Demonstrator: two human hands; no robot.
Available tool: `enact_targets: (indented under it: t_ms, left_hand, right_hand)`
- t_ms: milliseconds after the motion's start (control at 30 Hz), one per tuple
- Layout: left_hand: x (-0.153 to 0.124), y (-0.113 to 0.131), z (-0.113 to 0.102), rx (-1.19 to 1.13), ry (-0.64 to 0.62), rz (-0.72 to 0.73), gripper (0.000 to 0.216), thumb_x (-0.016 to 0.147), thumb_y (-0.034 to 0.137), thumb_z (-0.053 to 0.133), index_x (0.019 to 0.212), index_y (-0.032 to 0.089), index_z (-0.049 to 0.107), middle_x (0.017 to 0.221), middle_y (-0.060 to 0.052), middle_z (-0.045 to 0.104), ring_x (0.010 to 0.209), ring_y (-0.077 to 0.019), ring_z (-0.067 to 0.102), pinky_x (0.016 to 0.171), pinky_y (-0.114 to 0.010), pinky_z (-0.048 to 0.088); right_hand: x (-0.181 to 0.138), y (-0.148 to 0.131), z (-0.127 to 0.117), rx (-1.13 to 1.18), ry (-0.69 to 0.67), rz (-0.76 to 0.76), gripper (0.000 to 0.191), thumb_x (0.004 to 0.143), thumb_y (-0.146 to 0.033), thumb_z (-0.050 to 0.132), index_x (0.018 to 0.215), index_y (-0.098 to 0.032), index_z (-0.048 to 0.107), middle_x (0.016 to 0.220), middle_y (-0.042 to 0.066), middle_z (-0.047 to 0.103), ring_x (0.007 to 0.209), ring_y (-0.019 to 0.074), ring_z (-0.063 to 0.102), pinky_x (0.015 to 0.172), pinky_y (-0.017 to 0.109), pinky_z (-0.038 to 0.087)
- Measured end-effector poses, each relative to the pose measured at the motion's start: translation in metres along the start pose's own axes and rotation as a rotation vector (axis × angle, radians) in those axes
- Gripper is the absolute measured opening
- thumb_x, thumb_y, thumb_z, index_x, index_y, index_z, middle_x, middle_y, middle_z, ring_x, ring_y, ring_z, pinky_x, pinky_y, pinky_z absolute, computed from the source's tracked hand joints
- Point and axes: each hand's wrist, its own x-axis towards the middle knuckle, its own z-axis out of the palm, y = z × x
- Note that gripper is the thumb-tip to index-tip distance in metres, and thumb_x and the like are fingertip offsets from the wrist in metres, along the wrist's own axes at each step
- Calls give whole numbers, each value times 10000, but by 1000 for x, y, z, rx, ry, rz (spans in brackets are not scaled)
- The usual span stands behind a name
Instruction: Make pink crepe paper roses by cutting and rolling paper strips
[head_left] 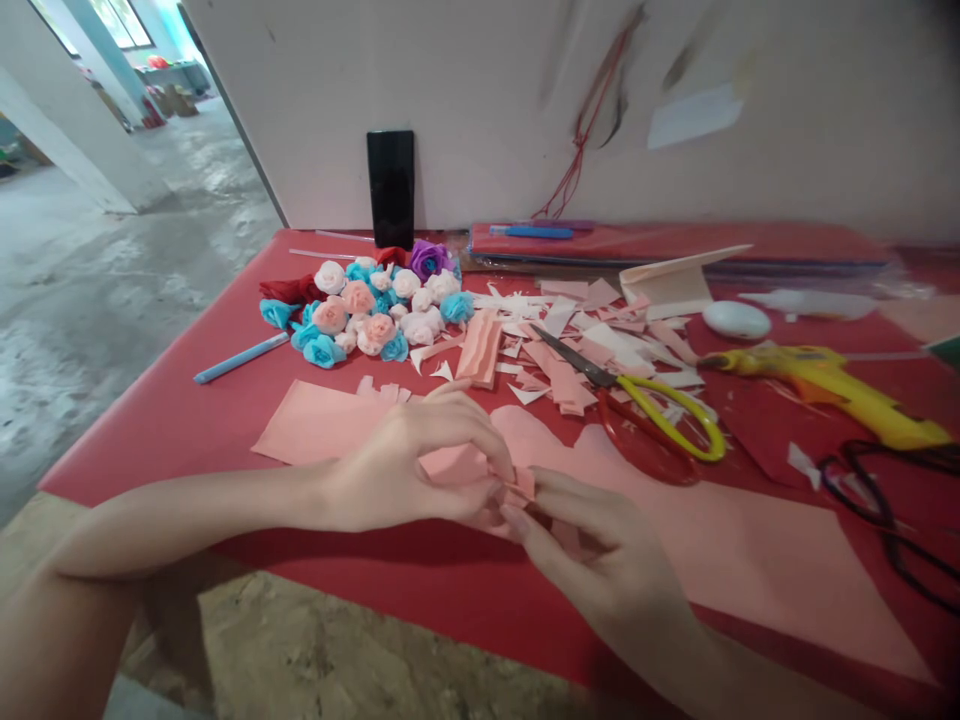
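Note:
My left hand (409,465) and my right hand (600,555) meet just above the near part of the red table (187,410). Both pinch a small folded piece of pink crepe paper (517,485) between their fingertips. Under the hands lies a large pink paper sheet (750,560). A heap of paper roses (375,310) in pink, white, blue, red and purple sits at the back left of the table.
Yellow-handled scissors (645,400) lie among pink paper scraps (570,340). A yellow glue gun (832,385) with a black cord lies at the right. A blue pen (240,358), a black phone (391,188) against the wall and a white oval object (736,319) are also there.

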Motion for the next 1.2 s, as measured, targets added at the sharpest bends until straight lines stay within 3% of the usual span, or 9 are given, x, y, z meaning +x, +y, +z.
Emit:
enact_targets:
  t_ms: [133, 367, 533, 667, 833, 1067, 1200]
  left_hand:
    - [0, 1, 1, 8, 6, -15, 13, 744, 117, 582, 744, 121, 569, 736, -34, 650, 707, -99, 558, 846, -314, 426]
    - [0, 1, 4, 18, -9, -36, 93, 730, 144, 602, 822, 140, 587, 805, -42, 655, 791, -123, 570, 852, -329, 422]
    - [-3, -3, 9, -127, 12, -19, 140, 699, 36, 587, 791, 140, 607, 823, -46, 680, 783, -120, 573, 837, -319, 450]
    - [-5, -4, 11, -191, 32, -36, 137, 738, 61, 578, 822, 155, 633, 895, -45, 692, 854, -120, 582, 888, -318, 434]
    - [-8, -4, 13, -254, 17, -127, 156, 755, 106, 587, 884, 158, 656, 943, -48, 689, 1003, -138, 556, 927, -303, 422]
    - [-8, -5, 13, -383, 10, -228, 166, 720, 114, 624, 876, 148, 671, 921, -64, 686, 1010, -156, 565, 894, -293, 462]
    - [-7, -5, 12, -412, 2, -229, 157, 723, 111, 617, 867, 138, 674, 917, -77, 688, 1011, -164, 567, 886, -301, 470]
  right_hand:
    - [-1, 3, 4, 60, 73, 3, 303, 799, -198, 454, 498, -165, 459, 541, -2, 480, 514, 101, 511, 456, 186, 394]
    - [4, -8, -1, 58, 58, -26, 220, 757, -118, 463, 559, -176, 541, 582, -3, 561, 556, 105, 553, 505, 154, 448]
    - [3, -9, 2, 41, 107, 2, 239, 749, -129, 440, 519, -166, 493, 470, -26, 426, 389, 71, 375, 365, 162, 357]
    - [3, -6, 3, 94, 136, -6, 244, 774, -168, 457, 532, -165, 484, 488, -32, 424, 375, 60, 330, 422, 186, 413]
    - [5, -12, 1, 21, 161, -58, 305, 748, -114, 429, 452, -162, 373, 418, -45, 341, 359, 53, 315, 315, 159, 258]
    - [2, -13, 1, -41, 131, -78, 256, 749, -115, 410, 536, -165, 545, 426, -35, 464, 354, 70, 391, 346, 162, 331]
    - [1, -12, 1, -70, 134, -101, 268, 766, -124, 413, 543, -169, 553, 393, -41, 423, 338, 73, 384, 340, 168, 325]
